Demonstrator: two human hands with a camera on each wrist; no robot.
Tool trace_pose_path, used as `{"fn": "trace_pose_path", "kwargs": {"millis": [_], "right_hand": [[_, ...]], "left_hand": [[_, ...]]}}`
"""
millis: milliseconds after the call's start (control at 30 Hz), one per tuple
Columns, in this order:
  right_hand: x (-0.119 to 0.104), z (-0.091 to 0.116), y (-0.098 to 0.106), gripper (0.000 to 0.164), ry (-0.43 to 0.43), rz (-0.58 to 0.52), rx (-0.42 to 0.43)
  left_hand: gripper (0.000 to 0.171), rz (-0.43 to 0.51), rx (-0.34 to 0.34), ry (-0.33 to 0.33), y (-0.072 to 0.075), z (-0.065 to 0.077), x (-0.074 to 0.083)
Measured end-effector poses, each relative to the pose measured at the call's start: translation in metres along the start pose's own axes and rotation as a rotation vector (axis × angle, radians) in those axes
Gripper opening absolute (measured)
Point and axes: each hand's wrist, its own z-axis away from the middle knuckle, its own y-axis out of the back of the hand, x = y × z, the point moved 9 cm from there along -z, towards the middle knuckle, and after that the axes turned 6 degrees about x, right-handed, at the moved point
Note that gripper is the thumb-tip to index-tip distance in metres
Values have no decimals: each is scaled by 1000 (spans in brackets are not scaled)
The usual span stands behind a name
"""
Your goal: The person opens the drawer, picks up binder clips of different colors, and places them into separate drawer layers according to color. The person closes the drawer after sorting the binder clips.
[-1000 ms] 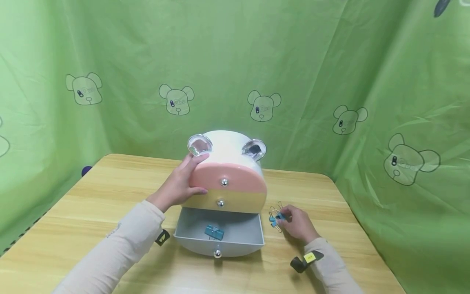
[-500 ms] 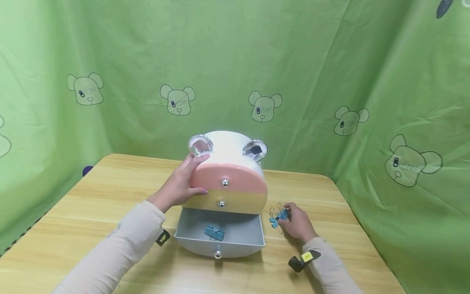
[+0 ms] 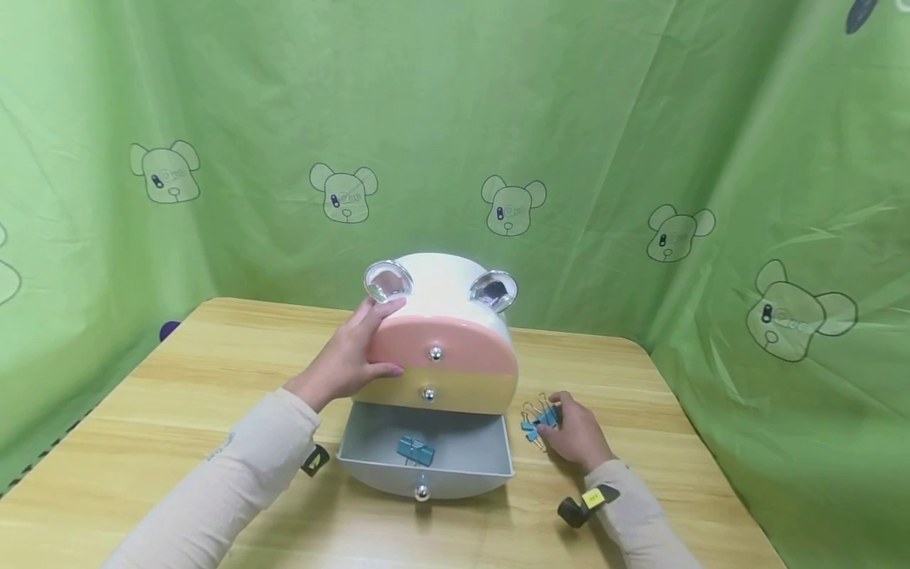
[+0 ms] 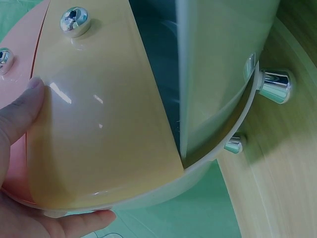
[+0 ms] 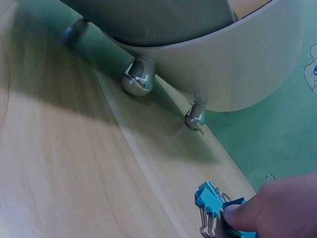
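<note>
A small drawer cabinet with silver ears stands mid-table, its pink and yellow drawers shut and its grey bottom drawer pulled out. Blue binder clips lie in that drawer. My left hand holds the cabinet's left side, thumb on the front face and other fingers along the outside. To the right of the drawer, my right hand pinches a blue binder clip in a small cluster on the table; another clip of it shows beside the thumb. The right fingertips are partly hidden.
The cabinet stands on short silver feet on a wooden table. A green curtain with bear-head prints hangs behind and along both sides. The open drawer's front edge sticks out toward me between my arms.
My right hand has shifted very slightly at the clips, whose cluster has turned a little. My left hand, the cabinet and the open drawer stay as they were.
</note>
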Motion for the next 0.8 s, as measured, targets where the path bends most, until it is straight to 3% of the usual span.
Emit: {"fn": "trace_pose_path", "kwargs": {"millis": [367,800], "right_hand": [[0,3,6,55,-6,-18,17],[-9,11,16,60,-41,-128,18]], "left_hand": [[98,1,1,-2,1,-1,1],[98,3,0,6,0,0,0]]}}
